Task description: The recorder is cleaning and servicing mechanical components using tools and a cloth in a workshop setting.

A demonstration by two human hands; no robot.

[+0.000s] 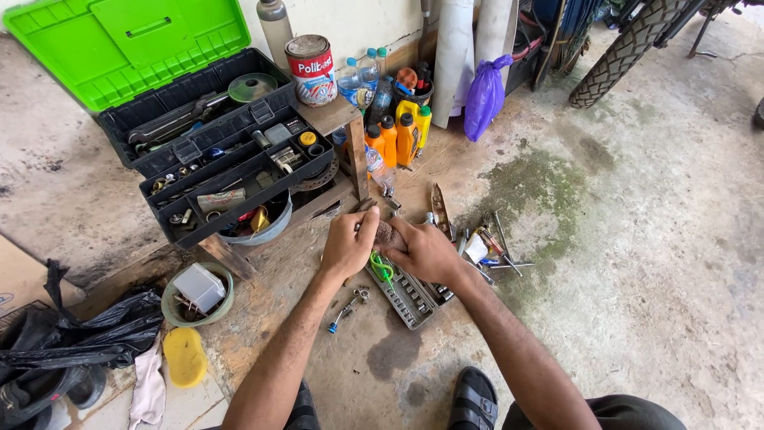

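Crouching over a stained concrete floor [637,239], the person brings both hands together just above a grey socket tray [407,293], which serves as the landmark here. The left hand [348,243] and the right hand [426,251] are pressed close, fingers curled around a small brownish piece [389,233] pinched between them; what the piece is cannot be told. A green-handled tool [383,267] lies on the near end of the tray, right under the hands. Just left of the tray, a small blue-tipped bit [342,312] rests on the floor. To the right of the tray lies a scatter of loose hand tools [493,243]. Beyond the tray, up and left, stands an open black toolbox with a green lid [127,44], its trays full of small parts. Behind the tray, orange oil bottles [394,137] stand near the wall. Well to the left of the tray sits a green bowl [171,306] holding a white box.
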